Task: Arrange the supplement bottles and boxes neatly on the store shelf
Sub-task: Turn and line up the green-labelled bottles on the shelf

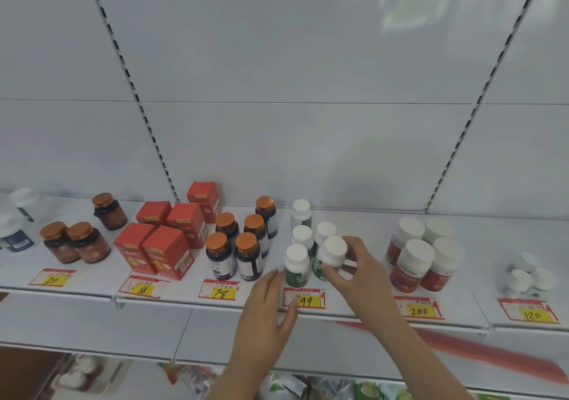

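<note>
White store shelf (354, 224), right hand (357, 268) gripping tilted green bottle (328, 259) — left hand (266, 304) open, just beside.

Open shelf (366, 230) gap between green bottles (297, 265) and red-labelled bottles (412, 264), seemingly unobstructed.

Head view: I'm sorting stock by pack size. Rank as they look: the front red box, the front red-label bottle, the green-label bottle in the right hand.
1. Front red box, clearly largest.
2. Front red-label bottle.
3. Green-label bottle, tilted in the right hand and partly covered.
All stand about equally near the camera, so the order seems fair.
</note>
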Demonstrator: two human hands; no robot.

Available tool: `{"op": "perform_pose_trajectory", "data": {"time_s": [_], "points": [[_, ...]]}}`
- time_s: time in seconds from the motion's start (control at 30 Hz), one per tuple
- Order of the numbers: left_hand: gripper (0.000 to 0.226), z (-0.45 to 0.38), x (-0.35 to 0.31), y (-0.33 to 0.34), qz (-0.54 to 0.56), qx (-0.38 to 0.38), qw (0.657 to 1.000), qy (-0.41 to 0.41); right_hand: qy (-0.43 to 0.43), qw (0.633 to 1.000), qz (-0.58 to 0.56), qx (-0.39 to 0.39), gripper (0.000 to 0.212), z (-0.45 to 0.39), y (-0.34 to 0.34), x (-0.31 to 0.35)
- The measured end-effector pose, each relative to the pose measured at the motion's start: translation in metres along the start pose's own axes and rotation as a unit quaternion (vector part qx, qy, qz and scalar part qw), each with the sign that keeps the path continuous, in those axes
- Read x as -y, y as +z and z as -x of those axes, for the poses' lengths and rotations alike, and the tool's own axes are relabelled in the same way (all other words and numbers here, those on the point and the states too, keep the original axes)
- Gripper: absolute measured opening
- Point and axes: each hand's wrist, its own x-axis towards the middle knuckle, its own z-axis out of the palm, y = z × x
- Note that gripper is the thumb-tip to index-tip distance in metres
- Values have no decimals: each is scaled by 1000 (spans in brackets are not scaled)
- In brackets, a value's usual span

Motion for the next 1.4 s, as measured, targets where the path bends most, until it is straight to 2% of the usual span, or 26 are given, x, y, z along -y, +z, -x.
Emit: {"op": "perform_pose_trajectory", "data": {"time_s": [0.1, 0.27, 0.33, 0.4, 0.47, 0.63, 0.8, 0.93, 1.03, 1.07, 1.1, 1.13, 1.17, 1.2, 1.23, 1.27, 1.33, 1.4], "points": [[59, 1, 15, 16, -51, 19, 998, 25, -9, 999, 33, 4, 49, 0, 17, -21], [61, 0, 21, 20, -57, 16, 998, 30, -1, 999, 50, -4, 62, 4, 25, -27], [62, 0, 22, 19, -58, 24, 998, 30, -49, 992, 106, -51, 64, 6, 24, -21], [62, 0, 23, 20, -61, 26, 997, 29, -131, 965, 200, -107, 55, 5, 26, -7], [62, 0, 24, 21, -62, 25, 997, 32, -192, 935, 269, -132, 45, -1, 31, 8], [61, -3, 26, 19, -52, 41, 997, 33, -182, 888, 415, -80, 48, -16, 50, 29], [60, -5, 25, 16, -32, 46, 998, 21, -168, 858, 483, -51, 40, -19, 58, 34], [52, -10, 17, 4, 12, 67, 998, -1, -155, 845, 512, -10, 42, -20, 54, 37], [47, -10, 4, -12, 64, 95, 992, -47, -171, 882, 438, 5, 38, -18, 43, 46], [41, -10, -4, -22, 123, 82, 985, -87, -178, 911, 373, 6, 35, -16, 35, 52], [32, -11, -17, -35, 215, 54, 964, -149, -169, 946, 277, 9, 31, -13, 25, 60], [24, -14, -31, -48, 326, 25, 921, -212, -143, 975, 167, 19, 29, -10, 13, 70], [23, -18, -44, -61, 431, 17, 861, -268, -110, 991, 63, 34, 30, -6, 2, 75], [33, -22, -56, -74, 507, 30, 806, -304, -84, 995, -17, 54, 32, -2, -8, 79], [45, -25, -65, -88, 548, 62, 771, -320, -62, 993, -68, 79, 35, 2, -16, 83], [53, -26, -73, -99, 569, 89, 750, -327, -48, 988, -99, 110, 37, 6, -23, 85], [56, -27, -83, -117, 561, 118, 755, -318, -35, 979, -123, 161, 38, 13, -29, 85], [52, -28, -88, -125, 525, 119, 789, -295, -23, 974, -145, 174, 35, 16, -33, 83]]}}
